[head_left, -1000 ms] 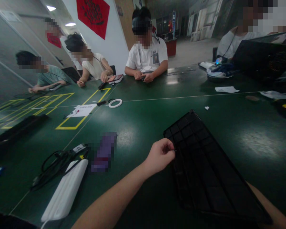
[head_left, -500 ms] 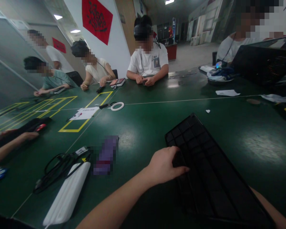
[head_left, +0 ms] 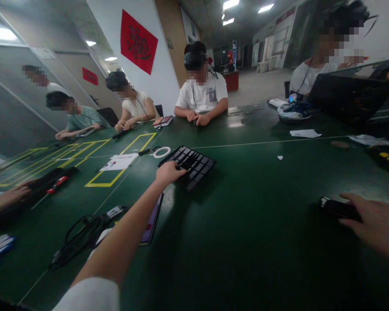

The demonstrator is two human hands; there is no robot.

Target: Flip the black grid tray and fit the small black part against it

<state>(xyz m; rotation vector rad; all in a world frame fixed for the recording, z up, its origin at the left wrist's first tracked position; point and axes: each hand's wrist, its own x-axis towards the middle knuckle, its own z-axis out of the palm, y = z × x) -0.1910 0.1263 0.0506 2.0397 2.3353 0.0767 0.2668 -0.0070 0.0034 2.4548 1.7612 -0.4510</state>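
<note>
My left hand (head_left: 167,174) reaches far forward and grips the near left edge of a black compartment tray (head_left: 199,171). The tray is divided into many small cells and sits tilted near the middle of the table. Its left side is partly covered by my fingers. At the right, my right hand (head_left: 372,222) has its thumb and fingers around a black oblong item (head_left: 339,209) with a pale, shiny end; its kind is not clear. Beneath my left forearm a tablet or phone with a purple screen (head_left: 151,224) is partly hidden.
On the green table (head_left: 246,242) a white tape ring (head_left: 162,152) lies just beyond the tray. Coiled black cable (head_left: 81,233) is at the left. Another person's hand (head_left: 11,198) rests by a black bag and a red-handled screwdriver (head_left: 56,183). Several people sit around the table.
The tray has gone from close in front of me to farther forward and left with my left hand. My right hand, earlier hidden behind the tray, now shows at the right with the black item.
</note>
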